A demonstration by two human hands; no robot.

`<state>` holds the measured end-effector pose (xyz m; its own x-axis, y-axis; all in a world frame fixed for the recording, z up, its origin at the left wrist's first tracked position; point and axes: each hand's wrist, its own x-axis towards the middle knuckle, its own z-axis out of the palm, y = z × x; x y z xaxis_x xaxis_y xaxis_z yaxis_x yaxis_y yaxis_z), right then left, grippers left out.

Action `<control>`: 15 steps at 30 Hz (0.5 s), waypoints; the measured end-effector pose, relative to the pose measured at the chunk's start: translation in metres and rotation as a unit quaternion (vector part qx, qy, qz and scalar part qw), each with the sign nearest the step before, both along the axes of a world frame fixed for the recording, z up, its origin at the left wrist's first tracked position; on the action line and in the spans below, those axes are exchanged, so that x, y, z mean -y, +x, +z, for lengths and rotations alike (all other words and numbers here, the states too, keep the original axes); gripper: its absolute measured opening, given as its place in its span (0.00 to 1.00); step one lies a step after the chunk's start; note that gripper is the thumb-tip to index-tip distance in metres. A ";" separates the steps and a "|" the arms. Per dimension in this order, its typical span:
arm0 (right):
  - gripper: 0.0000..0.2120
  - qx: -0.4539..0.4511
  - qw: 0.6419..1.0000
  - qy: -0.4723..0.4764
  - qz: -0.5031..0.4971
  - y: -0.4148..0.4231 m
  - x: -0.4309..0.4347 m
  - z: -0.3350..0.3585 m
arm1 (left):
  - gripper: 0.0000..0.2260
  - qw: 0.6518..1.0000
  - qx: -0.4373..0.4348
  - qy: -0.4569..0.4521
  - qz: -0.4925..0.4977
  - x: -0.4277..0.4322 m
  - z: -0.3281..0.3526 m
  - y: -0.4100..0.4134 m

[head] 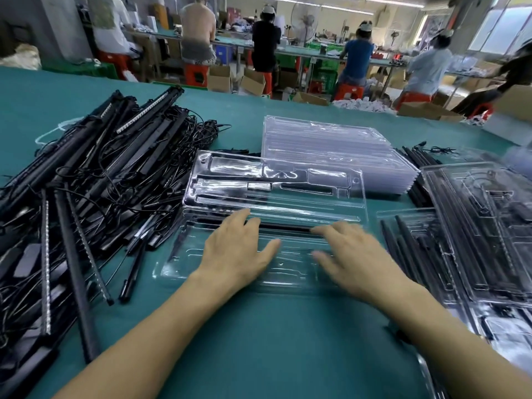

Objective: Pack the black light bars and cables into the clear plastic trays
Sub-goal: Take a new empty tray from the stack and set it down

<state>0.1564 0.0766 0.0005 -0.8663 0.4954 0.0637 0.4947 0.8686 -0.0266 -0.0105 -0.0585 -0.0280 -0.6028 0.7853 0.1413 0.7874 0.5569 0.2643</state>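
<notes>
Premises: a workshop hall. Workers [266,41] sit with backs turned on red stools [195,73] along long benches. Cardboard boxes [253,79] stand on the floor beneath, a pedestal fan [305,21] stands behind them, and windows [501,27] are at far right.

Work surface: a table covered in teal cloth [259,355], filling the lower view.

Left of table: a large tangled pile of black light bars and cables [86,182], some bars showing white LED strips.

Right of table: filled clear trays [489,226] overlapping one another, holding black bars.

Rear centre: a stack of empty clear plastic trays [331,151], with loose black bars [417,159] just beside its right edge.

Centre: one open clear tray [184,254] lies flat before the person, its moulded second half [276,185] lying behind it.

A single black light bar [285,227] lies lengthwise in a channel of this tray, between the two hands.

Left hand [239,249]: palm down on the tray, fingers straight and slightly apart, tips at the bar's left end.

Right hand [354,254]: motion-blurred, palm down, fingers extended and apart, tips at the bar's right end. Neither hand grips anything.
</notes>
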 end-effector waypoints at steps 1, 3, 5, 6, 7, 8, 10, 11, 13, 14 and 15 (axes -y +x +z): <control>0.24 0.009 0.997 -0.063 0.052 -0.003 0.014 0.005 | 0.29 1.000 -0.021 0.011 0.009 0.001 0.000 -0.001; 0.28 0.050 0.984 -0.099 0.143 -0.009 0.042 0.007 | 0.25 0.996 -0.088 0.005 0.031 0.002 0.001 -0.004; 0.30 0.068 0.980 -0.046 0.184 -0.012 0.062 -0.002 | 0.24 0.990 -0.129 -0.015 0.051 0.002 0.002 -0.007; 0.29 0.060 0.981 -0.018 0.183 -0.013 0.070 -0.007 | 0.23 0.989 -0.134 -0.022 0.059 0.002 0.003 -0.008; 0.26 0.040 0.983 0.010 0.179 -0.014 0.076 -0.011 | 0.23 0.988 -0.136 -0.028 0.066 0.002 0.003 -0.008; 0.20 0.008 0.982 0.044 0.181 -0.014 0.080 -0.015 | 0.22 0.987 -0.138 -0.033 0.072 0.002 0.004 -0.009; 0.07 -0.050 0.974 0.103 0.196 -0.016 0.082 -0.020 | 0.21 0.987 -0.141 -0.028 0.077 0.002 0.006 -0.010; 0.04 -0.071 0.970 0.119 0.202 -0.017 0.081 -0.023 | 0.20 0.988 -0.135 -0.009 0.080 0.003 0.008 -0.012; 0.06 -0.076 0.968 0.119 0.209 -0.020 0.077 -0.027 | 0.18 0.988 -0.115 0.065 0.083 0.006 0.013 -0.015; 0.06 -0.079 0.968 0.117 0.206 -0.021 0.076 -0.028 | 0.17 0.984 -0.109 0.109 0.084 0.008 0.017 -0.017; 0.07 -0.086 0.970 0.117 0.196 -0.021 0.075 -0.029 | 0.17 0.978 -0.113 0.153 0.086 0.010 0.020 -0.019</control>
<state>0.1350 0.0014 -0.0281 -0.9518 0.0840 0.2949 0.1302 0.9815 0.1406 -0.0293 -0.0682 -0.0076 -0.6493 0.5745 0.4983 0.7459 0.6089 0.2699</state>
